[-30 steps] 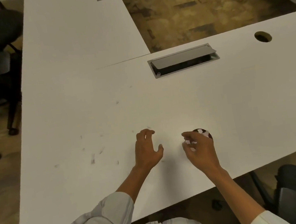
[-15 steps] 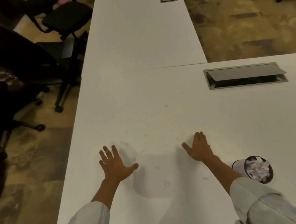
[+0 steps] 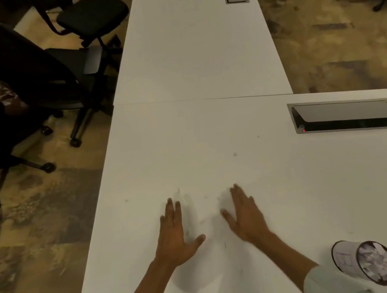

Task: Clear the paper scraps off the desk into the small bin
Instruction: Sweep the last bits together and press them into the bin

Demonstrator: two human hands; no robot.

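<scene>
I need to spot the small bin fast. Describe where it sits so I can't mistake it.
Start from the white desk and follow its near edge toward the person's right. The small bin stands there, just outside the right forearm and well nearer than the open cable hatch. It is the only container on the desk: a pale round cup with a dark rim, full of crumpled white scraps.

No readable text, label, brand or number anywhere. The bin (image 3: pixel 344 258) wall carries a faint mark, maybe a print, too blurred to make out. A small red light (image 3: pixel 304 130) shows inside the cable box (image 3: pixel 346 115).
</scene>
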